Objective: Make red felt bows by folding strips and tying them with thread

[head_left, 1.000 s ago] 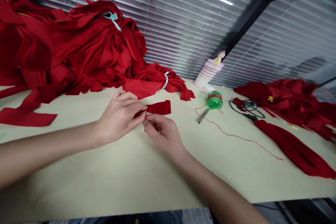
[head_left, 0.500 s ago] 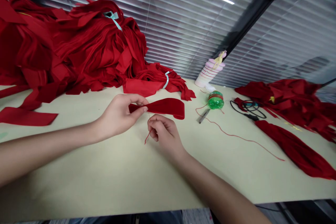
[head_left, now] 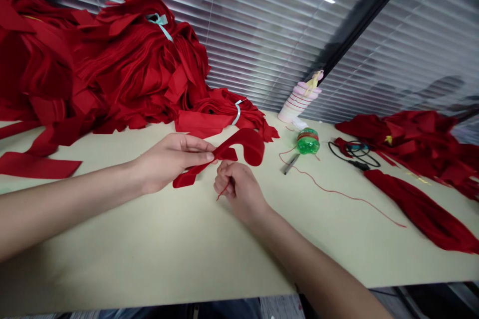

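My left hand [head_left: 170,159] pinches the gathered middle of a red fabric strip [head_left: 243,145], held just above the pale table [head_left: 157,244]. One end of the strip curls up to the right and the other droops toward the table. My right hand [head_left: 237,187] is closed just below the pinch, holding a short red thread [head_left: 223,190] that hangs from its fingers.
A big heap of red fabric strips [head_left: 93,65] fills the back left. A green thread spool [head_left: 307,141] with a long loose thread, a black cable [head_left: 354,154], a pink spool [head_left: 299,102] and more red fabric [head_left: 415,144] lie to the right.
The strip was lifted from the table and bent, its ends now hanging apart from the pinch. My right hand drew back slightly with the red thread.
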`<state>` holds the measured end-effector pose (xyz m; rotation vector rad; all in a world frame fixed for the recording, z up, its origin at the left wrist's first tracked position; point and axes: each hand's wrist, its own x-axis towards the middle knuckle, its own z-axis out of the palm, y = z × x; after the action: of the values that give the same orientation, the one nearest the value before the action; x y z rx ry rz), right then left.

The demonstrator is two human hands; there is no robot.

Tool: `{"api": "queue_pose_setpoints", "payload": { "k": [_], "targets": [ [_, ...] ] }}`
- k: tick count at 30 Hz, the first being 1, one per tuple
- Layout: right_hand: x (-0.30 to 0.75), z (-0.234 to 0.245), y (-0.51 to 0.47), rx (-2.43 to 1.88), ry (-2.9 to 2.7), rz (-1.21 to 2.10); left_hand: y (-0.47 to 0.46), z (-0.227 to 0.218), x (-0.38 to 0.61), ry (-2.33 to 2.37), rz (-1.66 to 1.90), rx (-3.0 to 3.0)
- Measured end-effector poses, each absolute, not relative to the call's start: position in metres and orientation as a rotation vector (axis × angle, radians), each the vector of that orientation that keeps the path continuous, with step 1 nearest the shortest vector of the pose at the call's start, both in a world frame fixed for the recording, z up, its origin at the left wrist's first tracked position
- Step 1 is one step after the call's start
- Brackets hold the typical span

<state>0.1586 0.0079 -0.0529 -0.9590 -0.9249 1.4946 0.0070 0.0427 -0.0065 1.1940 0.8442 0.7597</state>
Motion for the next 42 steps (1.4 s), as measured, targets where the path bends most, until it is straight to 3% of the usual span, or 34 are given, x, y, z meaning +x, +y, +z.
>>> {"api": "queue_pose_setpoints", "payload": {
  "k": [10, 12, 16, 18, 33, 42],
  "targets": [
    [0.166, -0.043, 0.011, -0.734, -0.778, 1.739, 0.049, -0.009, 0.004, 0.712, 0.657, 1.094],
    [0.165, -0.044, 0.008, -0.776, -0.921, 1.564, 0.05, -0.009, 0.004, 0.781, 0.709, 1.078],
    [0.163, -0.047, -0.003, -0.873, -1.437, 0.774, 0.048, -0.008, 0.005, 0.875, 0.699, 1.095],
    [0.162, -0.048, -0.008, -0.838, -1.544, 0.593, 0.045, -0.008, 0.007, 0.842, 0.663, 1.139],
    [0.16, -0.049, -0.011, -0.697, -1.553, 0.921, 0.044, -0.02, 0.008, 0.968, 0.782, 1.419],
    [0.159, -0.051, -0.013, -0.662, -1.553, 0.953, 0.039, -0.021, 0.009, 1.029, 0.761, 1.736]
  ]
}}
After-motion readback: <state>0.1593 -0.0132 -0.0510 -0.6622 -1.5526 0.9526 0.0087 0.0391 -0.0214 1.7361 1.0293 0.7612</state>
